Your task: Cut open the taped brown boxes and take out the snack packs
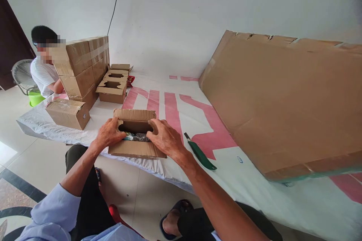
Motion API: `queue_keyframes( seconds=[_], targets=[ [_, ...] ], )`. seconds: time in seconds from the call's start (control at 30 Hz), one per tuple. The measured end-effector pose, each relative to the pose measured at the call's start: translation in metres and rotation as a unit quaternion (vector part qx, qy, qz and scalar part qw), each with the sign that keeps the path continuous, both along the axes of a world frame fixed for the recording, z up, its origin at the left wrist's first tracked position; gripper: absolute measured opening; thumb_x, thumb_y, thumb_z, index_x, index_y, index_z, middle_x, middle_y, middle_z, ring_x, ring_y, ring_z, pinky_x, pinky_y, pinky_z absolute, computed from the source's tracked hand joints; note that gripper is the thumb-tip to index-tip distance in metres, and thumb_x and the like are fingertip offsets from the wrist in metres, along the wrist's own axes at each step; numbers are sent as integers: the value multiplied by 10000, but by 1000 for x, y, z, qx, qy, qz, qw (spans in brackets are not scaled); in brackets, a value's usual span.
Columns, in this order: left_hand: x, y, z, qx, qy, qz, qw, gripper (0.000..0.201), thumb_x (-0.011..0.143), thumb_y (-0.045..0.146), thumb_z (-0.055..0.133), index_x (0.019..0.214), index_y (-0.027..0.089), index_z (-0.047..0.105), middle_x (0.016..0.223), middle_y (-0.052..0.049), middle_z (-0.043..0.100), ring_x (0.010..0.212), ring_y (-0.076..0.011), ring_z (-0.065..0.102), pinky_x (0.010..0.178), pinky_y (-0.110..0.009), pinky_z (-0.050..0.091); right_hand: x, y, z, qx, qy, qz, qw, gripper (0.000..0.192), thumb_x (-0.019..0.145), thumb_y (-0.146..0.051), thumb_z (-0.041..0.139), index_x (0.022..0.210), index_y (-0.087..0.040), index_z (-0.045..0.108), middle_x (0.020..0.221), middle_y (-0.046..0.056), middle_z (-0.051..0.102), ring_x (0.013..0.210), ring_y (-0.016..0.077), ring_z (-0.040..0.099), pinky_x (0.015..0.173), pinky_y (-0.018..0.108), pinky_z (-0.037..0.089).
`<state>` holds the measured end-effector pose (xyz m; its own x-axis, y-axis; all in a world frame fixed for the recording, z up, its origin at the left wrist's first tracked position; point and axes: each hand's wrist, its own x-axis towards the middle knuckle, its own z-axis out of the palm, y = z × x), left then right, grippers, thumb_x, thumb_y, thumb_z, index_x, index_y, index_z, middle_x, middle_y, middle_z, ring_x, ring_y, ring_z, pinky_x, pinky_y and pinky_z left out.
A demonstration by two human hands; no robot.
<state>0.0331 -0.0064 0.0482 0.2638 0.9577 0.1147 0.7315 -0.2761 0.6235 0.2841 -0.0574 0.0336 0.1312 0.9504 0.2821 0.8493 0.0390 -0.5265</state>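
Note:
A small open cardboard box (138,150) sits at the front edge of the covered surface, its long flaps folded outward. My left hand (109,132) grips the box's left end, with fingers curled over the inner end flap. On the opposite end, my right hand (165,137) holds the right end flap in the same way. Between my hands the opening shows clear plastic wrapping (138,136) with something printed inside; what it covers I cannot make out. To the right of my right hand lies a green curved knife-like tool (201,153) with a dark end.
A closed taped box (68,113) lies to the left. Behind it stand stacked boxes (82,67) and open boxes (111,94). One large cardboard sheet (288,109) leans on the wall at right. A person (43,71) is behind the stack, near a fan (22,76).

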Motion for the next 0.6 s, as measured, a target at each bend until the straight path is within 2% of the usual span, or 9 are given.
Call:
queue_keyframes(
  seconds=[0.07,0.13,0.2,0.27,0.33,0.43,0.53,0.6],
  targets=[
    [-13,1,1,-13,-68,-22,997,642,833,316,674,1461,188,628,1264,-133,745,1219,-386,667,1107,-509,499,15,0,-7,29,69,0,997,395,930,-278,553,1293,-241,702,1252,112,773,1020,268,741,882,392,564],
    [-29,4,-6,-28,-161,-37,986,660,900,332,580,1546,197,583,1328,-113,747,1238,-354,670,1103,-477,524,33,-1,-16,50,104,-23,993,431,949,-288,517,1343,-214,676,1219,122,788,1013,268,747,887,395,573],
    [-45,7,-17,-30,-226,-22,974,700,921,334,533,1605,186,529,1415,-124,717,1267,-340,666,1093,-461,546,48,-5,-24,52,65,-63,995,448,947,-322,541,1357,-194,668,1217,144,781,1022,295,737,880,422,576],
    [-56,8,-30,-16,-234,6,972,728,915,322,530,1626,172,497,1466,-143,682,1271,-327,672,1087,-465,561,56,-9,-27,56,-30,-73,995,424,932,-317,583,1319,-182,693,1245,177,760,1077,341,711,903,471,572],
    [-62,7,-40,27,-196,19,980,705,916,302,539,1610,181,508,1528,-150,632,1300,-313,664,1106,-475,559,54,-12,-24,85,-120,-25,989,341,933,-244,589,1238,-191,734,1257,192,750,1161,374,673,965,515,554],
    [-61,2,-43,135,-87,25,987,586,935,257,556,1513,171,597,1644,-186,522,1454,-334,568,1211,-525,484,38,-11,-9,131,-167,113,971,267,973,-182,573,1142,-223,775,1203,156,777,1190,349,661,1052,510,517],
    [-53,-8,-34,193,25,19,981,416,983,211,513,1350,164,705,1649,-200,526,1558,-378,460,1265,-604,404,13,-3,14,67,-154,216,962,197,989,-262,660,1126,-233,797,1143,103,802,1127,302,694,1042,449,515],
    [-47,-15,-26,190,76,1,979,369,1027,225,483,1294,196,736,1613,-162,581,1595,-394,409,1244,-629,412,-3,5,28,-8,-162,238,958,205,965,-300,720,1139,-238,809,1154,85,810,1129,290,705,998,404,516]
  ],
)
